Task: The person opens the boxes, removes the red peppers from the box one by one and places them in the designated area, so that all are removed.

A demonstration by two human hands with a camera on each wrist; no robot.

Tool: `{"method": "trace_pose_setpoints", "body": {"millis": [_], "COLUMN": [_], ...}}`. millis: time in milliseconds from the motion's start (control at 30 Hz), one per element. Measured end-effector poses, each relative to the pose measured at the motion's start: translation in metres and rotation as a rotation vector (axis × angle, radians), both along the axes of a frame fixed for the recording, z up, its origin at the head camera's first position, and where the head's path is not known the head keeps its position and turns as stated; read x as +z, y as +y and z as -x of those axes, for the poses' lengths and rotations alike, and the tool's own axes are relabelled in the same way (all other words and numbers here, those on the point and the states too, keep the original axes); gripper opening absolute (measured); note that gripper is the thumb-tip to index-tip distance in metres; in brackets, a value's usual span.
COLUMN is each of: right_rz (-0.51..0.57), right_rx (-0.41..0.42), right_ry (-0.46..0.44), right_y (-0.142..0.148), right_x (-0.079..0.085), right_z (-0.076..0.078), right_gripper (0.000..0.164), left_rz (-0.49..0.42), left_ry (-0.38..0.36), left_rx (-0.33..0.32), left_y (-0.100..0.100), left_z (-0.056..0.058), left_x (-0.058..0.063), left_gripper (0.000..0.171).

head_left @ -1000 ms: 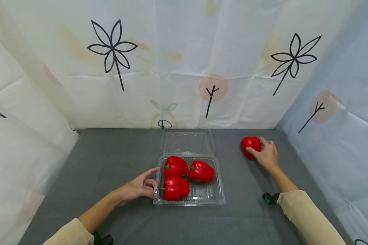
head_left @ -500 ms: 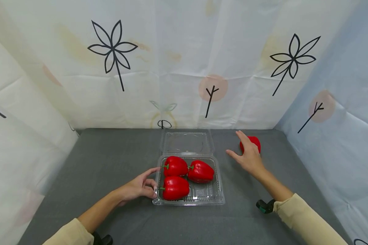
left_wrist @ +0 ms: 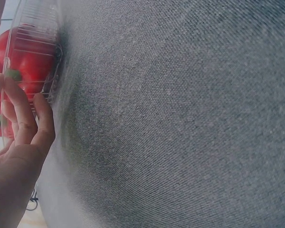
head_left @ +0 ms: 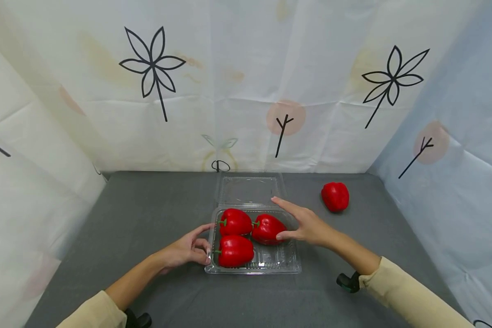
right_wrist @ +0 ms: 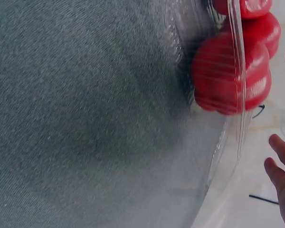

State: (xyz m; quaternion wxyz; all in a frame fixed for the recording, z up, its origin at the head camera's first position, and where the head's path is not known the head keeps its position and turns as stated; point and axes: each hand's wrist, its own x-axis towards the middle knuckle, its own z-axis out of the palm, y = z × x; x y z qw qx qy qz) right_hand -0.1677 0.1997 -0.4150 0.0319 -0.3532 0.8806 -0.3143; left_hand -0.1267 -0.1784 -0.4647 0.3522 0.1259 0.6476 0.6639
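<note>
While a grey tabletop [head_left: 156, 300] spread beneath everything, a clear container [head_left: 270, 269] stood near its middle, its lid [head_left: 250, 190] folded back. The left hand [head_left: 184, 251] held its left edge with bent fingers; the right hand [head_left: 305, 225], fingers spread, hung above the right side, gripping nothing. Three red peppers [head_left: 235, 251] already lay inside; one lone pepper [head_left: 335, 197] sat outside, to the right. No brand, label or writing was readable.

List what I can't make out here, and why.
Head view: whether the right hand touches the rightmost boxed pepper; its thumb overlaps that pepper's end.
Head view: any stem on the loose pepper, behind its own body.
Left wrist view: full outlines of the boxed peppers, cut off by the left edge.
Right wrist view: most of the right hand, beyond the right edge.
</note>
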Motion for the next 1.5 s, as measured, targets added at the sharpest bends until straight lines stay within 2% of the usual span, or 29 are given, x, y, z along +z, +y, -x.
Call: {"method": "trace_pose_setpoints", "body": {"millis": [233, 400, 733, 1233, 1500], "right_rz": [-0.103, -0.191, -0.200, -0.245, -0.247], "right_rx": [0.091, 0.114, 0.139, 0.158, 0.160], "right_ry": [-0.097, -0.114, -0.127, -0.036, -0.019], "right_y": [-0.015, -0.022, -0.028, -0.027, -0.027], "right_x": [-0.009, -0.012, -0.008, -0.009, -0.007], "right_z": [0.000, -0.001, 0.004, 0.002, 0.002], "right_gripper": [0.085, 0.078, 0.072, 0.071, 0.072], "left_rz": [0.004, -0.014, -0.037, -0.039, -0.036], "left_ry": [0.008, 0.005, -0.001, -0.012, -0.012], "left_rx": [-0.004, -0.008, -0.010, -0.016, -0.014], "left_y": [0.000, 0.000, 0.000, -0.001, -0.001], "left_z": [0.000, 0.000, 0.000, 0.000, 0.001], "left_x": [0.000, -0.001, -0.002, -0.002, -0.002], "left_gripper": [0.090, 0.091, 0.092, 0.092, 0.093]}}
